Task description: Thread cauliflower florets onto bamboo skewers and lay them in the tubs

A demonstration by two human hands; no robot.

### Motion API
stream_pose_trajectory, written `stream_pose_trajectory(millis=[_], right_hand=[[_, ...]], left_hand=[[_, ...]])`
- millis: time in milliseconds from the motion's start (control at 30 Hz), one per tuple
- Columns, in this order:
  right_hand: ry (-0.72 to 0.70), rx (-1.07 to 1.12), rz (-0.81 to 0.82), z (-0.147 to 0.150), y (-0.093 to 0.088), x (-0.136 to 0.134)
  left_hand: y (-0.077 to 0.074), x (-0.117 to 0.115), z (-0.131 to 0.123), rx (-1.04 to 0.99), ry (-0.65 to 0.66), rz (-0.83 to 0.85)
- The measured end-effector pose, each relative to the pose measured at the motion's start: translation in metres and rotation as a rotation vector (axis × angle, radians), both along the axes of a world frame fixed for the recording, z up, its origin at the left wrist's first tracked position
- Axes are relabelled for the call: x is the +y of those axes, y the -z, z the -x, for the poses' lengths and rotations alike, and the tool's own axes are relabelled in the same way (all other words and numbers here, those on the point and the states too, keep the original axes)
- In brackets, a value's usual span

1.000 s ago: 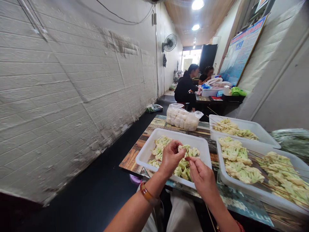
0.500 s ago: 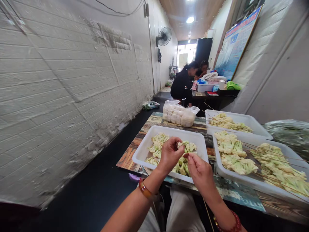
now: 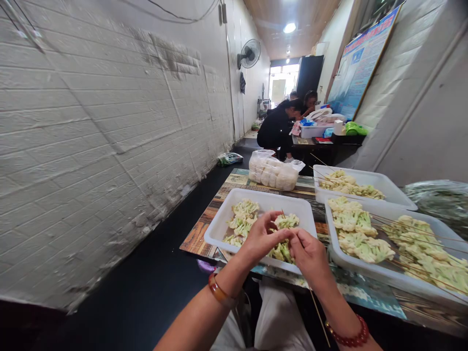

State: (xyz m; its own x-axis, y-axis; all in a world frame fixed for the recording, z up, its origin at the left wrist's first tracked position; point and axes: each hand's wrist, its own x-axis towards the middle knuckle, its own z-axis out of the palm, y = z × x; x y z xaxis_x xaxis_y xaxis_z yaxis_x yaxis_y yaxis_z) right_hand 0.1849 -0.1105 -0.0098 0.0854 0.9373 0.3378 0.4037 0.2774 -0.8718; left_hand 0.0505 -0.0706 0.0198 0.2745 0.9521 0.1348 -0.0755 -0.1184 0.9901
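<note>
My left hand (image 3: 261, 238) pinches a cauliflower floret (image 3: 275, 233) over the near white tray (image 3: 219, 230) of loose florets. My right hand (image 3: 310, 254) is closed round a thin bamboo skewer (image 3: 317, 314) that runs down past my wrist, its tip poking up by the floret between my two hands. Both hands touch each other at the fingertips above the tray's near edge.
Two more white trays (image 3: 387, 276) (image 3: 391, 188) to the right hold skewered cauliflower. A plastic bag of white pieces (image 3: 275, 174) lies at the table's far end. A brick wall runs along the left. Other people sit at a far table (image 3: 317, 144).
My hands have dropped slightly and drawn closer together over the tray, and the floret has slid down onto the skewer. The camera has shifted a little.
</note>
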Motion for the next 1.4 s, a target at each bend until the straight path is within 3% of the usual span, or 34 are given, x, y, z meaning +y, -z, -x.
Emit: stream_pose_trajectory(millis=[133,333,533,667,833,1000,1167,1400], right_hand=[[-0.012,-0.040,-0.017,0.003,-0.004,-0.002],[0.032,-0.101,-0.101,0.005,-0.003,-0.001],[0.099,-0.189,-0.196,0.005,-0.003,0.000],[0.124,-0.154,-0.192,0.003,-0.001,0.001],[0.085,0.142,-0.034,-0.006,0.005,0.002],[0.057,0.603,0.078,-0.015,-0.005,0.008],[0.021,0.729,0.139,-0.015,-0.010,0.013],[0.058,0.712,0.105,-0.014,0.000,0.010]], left_hand=[[-0.002,0.001,-0.004,-0.080,0.007,0.031],[0.002,0.006,-0.002,0.017,-0.131,-0.014],[0.011,0.006,-0.008,0.060,-0.118,-0.029],[0.008,0.005,-0.013,0.103,-0.102,-0.035],[-0.013,0.015,0.003,0.101,0.024,-0.021],[-0.024,0.041,0.032,0.106,-0.048,-0.038],[-0.013,0.068,0.039,0.303,0.070,-0.097],[0.000,0.099,0.038,0.852,0.102,-0.330]])
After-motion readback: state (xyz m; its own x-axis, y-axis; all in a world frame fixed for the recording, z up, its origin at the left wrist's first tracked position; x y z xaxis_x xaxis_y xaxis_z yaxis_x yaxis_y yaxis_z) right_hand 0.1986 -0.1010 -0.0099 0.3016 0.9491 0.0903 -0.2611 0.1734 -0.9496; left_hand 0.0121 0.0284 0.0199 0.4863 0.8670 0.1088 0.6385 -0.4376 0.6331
